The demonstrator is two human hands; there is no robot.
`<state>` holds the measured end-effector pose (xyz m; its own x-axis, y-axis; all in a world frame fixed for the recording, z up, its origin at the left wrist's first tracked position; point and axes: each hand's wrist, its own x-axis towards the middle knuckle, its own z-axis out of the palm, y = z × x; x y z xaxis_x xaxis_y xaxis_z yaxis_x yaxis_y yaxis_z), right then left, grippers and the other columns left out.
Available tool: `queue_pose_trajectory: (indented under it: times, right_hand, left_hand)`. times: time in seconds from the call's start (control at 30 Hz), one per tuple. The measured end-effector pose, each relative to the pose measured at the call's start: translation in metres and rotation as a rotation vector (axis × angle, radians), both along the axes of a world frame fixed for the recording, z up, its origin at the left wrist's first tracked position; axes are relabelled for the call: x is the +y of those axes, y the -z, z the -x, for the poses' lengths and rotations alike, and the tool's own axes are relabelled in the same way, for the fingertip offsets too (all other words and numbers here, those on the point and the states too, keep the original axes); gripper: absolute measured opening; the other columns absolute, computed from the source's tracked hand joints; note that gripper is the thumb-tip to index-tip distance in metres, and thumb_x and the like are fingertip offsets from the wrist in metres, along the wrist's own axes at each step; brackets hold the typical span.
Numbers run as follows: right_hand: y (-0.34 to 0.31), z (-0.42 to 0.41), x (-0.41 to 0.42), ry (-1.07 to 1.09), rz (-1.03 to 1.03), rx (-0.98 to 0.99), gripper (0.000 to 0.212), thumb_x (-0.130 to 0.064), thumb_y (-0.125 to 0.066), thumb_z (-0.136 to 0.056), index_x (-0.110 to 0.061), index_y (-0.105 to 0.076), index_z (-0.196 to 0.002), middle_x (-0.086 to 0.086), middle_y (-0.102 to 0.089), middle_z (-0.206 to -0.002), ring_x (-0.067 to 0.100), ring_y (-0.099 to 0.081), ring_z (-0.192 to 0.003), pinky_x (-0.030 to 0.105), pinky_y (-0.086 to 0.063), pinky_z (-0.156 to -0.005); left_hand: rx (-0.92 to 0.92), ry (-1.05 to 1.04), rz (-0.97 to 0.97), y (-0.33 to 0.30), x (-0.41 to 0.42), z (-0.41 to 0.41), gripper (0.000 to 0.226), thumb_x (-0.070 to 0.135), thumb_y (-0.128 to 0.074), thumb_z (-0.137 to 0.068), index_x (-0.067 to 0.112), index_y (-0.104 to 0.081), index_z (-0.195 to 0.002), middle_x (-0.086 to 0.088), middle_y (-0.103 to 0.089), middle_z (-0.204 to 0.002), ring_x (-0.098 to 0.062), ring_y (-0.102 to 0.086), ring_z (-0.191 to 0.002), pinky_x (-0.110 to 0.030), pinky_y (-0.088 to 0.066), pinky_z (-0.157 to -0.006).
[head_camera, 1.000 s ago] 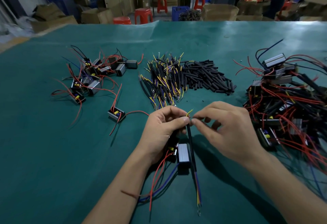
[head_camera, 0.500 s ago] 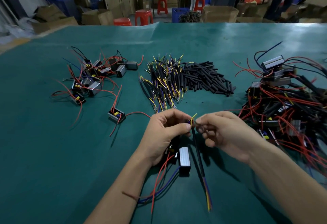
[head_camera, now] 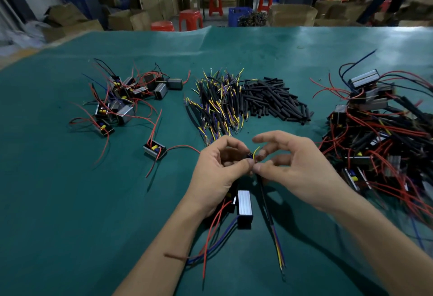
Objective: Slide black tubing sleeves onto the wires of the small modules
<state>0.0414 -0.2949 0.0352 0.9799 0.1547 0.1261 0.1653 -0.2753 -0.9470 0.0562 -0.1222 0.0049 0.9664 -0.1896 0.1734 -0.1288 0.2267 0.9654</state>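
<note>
Both hands meet over the green table [head_camera: 70, 213], and the grip is a fine one: the left hand [head_camera: 218, 174] curls its thumb and fingers around the top of a black sleeved wire bundle [head_camera: 266, 204], while the right hand [head_camera: 297, 169] pinches the same spot with thumb against a lower finger, its index finger lifted clear. A short yellow wire tip [head_camera: 255, 151] pokes up between the fingertips, which suggests the pinch serves to steady the sleeve's mouth while loose ends are fed or pulled through; how far the tubing has travelled cannot be told. The bundle hangs toward the person, its coloured ends [head_camera: 280, 256] fanning out on the table. Just left of it lies a silver module [head_camera: 244, 205], its red and blue leads trailing under the left wrist, probably kept near because it is the piece in hand. Beyond the hands sit a heap of sleeved harnesses [head_camera: 218, 106] and, touching it, loose black tubing sleeves [head_camera: 276, 101], within easy reach. Small modules with red wires [head_camera: 126, 101] lie to the left, a larger tangled pile [head_camera: 379, 136] to the right. No bins or trays hold any of it; everything rests in bare heaps.
</note>
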Motion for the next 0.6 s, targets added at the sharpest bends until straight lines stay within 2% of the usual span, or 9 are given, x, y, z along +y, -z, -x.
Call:
queue_pose_trajectory:
  times: [0.13, 0.27, 0.33, 0.43, 0.53, 0.6]
  right_hand:
    - [-0.001, 0.001, 0.0, 0.054, 0.084, -0.057, 0.027, -0.009, -0.086, -0.078, -0.023, -0.069, -0.094, -0.004, -0.072, -0.088, 0.014, -0.071, -0.065, 0.03, -0.057, -0.067]
    - [0.001, 0.006, 0.009, 0.026, 0.214, -0.12, 0.028, -0.013, -0.075, -0.088, -0.03, -0.055, -0.097, -0.012, -0.067, -0.097, 0.024, -0.069, -0.06, 0.038, -0.055, -0.061]
    - [0.003, 0.008, 0.012, 0.037, 0.277, -0.165, 0.031, -0.014, -0.073, -0.089, -0.032, -0.05, -0.098, -0.018, -0.065, -0.097, 0.026, -0.063, -0.052, 0.033, -0.049, -0.054]
    - [0.001, 0.01, 0.012, 0.07, 0.341, -0.25, 0.033, -0.015, -0.076, -0.086, -0.032, -0.05, -0.097, -0.017, -0.067, -0.093, 0.019, -0.057, -0.041, 0.029, -0.046, -0.049]
    - [-0.001, 0.01, 0.011, 0.108, 0.355, -0.298, 0.03, -0.01, -0.078, -0.083, -0.027, -0.057, -0.094, -0.02, -0.067, -0.082, 0.01, -0.059, -0.042, 0.014, -0.04, -0.048]
    - [-0.002, 0.01, 0.009, 0.124, 0.372, -0.313, 0.028, -0.007, -0.08, -0.082, -0.024, -0.06, -0.092, -0.023, -0.062, -0.072, 0.008, -0.058, -0.044, 0.01, -0.037, -0.05]
  left_hand:
    - [-0.008, -0.002, -0.008, 0.0, 0.0, 0.001, 0.02, 0.004, -0.075, -0.075, 0.021, -0.066, -0.08, -0.009, -0.063, -0.075, -0.02, -0.056, -0.07, -0.031, -0.051, -0.07]
    - [0.004, 0.009, 0.008, 0.0, 0.002, 0.001, 0.023, -0.004, -0.072, -0.079, 0.017, -0.064, -0.083, -0.006, -0.064, -0.071, -0.016, -0.059, -0.064, -0.029, -0.054, -0.066]
    - [0.003, -0.013, -0.016, 0.0, 0.002, 0.001, 0.019, 0.001, -0.072, -0.078, 0.018, -0.064, -0.083, -0.006, -0.062, -0.071, -0.019, -0.056, -0.065, -0.033, -0.049, -0.067]
    - [-0.006, -0.025, -0.043, 0.0, 0.001, 0.001, 0.017, 0.004, -0.071, -0.077, 0.019, -0.064, -0.082, -0.004, -0.061, -0.07, -0.015, -0.054, -0.063, -0.029, -0.046, -0.064]
    - [-0.016, -0.039, -0.05, 0.0, 0.001, 0.0, 0.018, 0.004, -0.07, -0.077, 0.02, -0.064, -0.082, -0.007, -0.063, -0.072, -0.018, -0.056, -0.066, -0.033, -0.047, -0.066]
    - [-0.021, -0.055, -0.068, 0.001, 0.0, 0.0, 0.018, 0.005, -0.071, -0.077, 0.021, -0.064, -0.08, -0.01, -0.064, -0.075, -0.021, -0.056, -0.069, -0.039, -0.046, -0.07]
